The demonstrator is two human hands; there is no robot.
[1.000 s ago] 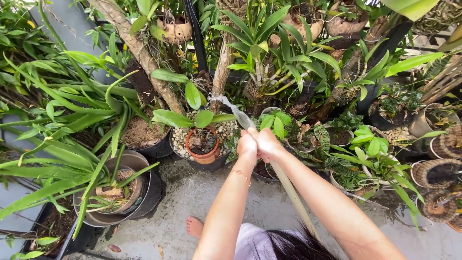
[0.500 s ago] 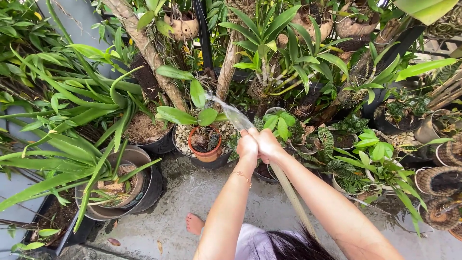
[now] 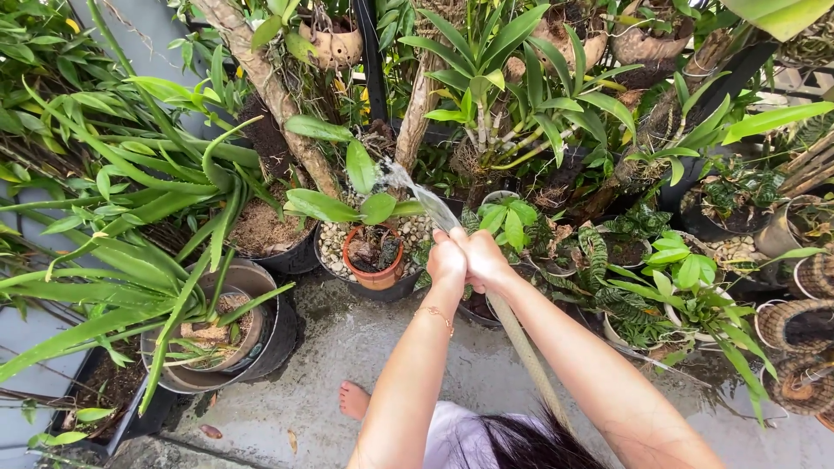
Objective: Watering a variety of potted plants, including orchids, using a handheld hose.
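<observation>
My left hand (image 3: 446,261) and my right hand (image 3: 483,257) are closed together around the end of a pale garden hose (image 3: 526,354) that runs back under my right forearm. A stream of water (image 3: 415,190) shoots from between my hands up and to the left, reaching the broad green leaves above a small terracotta pot (image 3: 373,254). That pot sits in a black pot filled with white pebbles (image 3: 412,234). A thin bracelet circles my left wrist.
Potted plants crowd the far side: long-leaved plants in black pots (image 3: 221,330) at left, leafy pots (image 3: 669,278) and woven baskets (image 3: 795,321) at right, tree trunks (image 3: 278,95) behind. Wet concrete floor (image 3: 347,365) lies below, with my bare foot (image 3: 354,401) on it.
The water stream has swung slightly up and left toward the broad leaves. My hands stay clasped on the hose in nearly the same place; the view shifted a little.
</observation>
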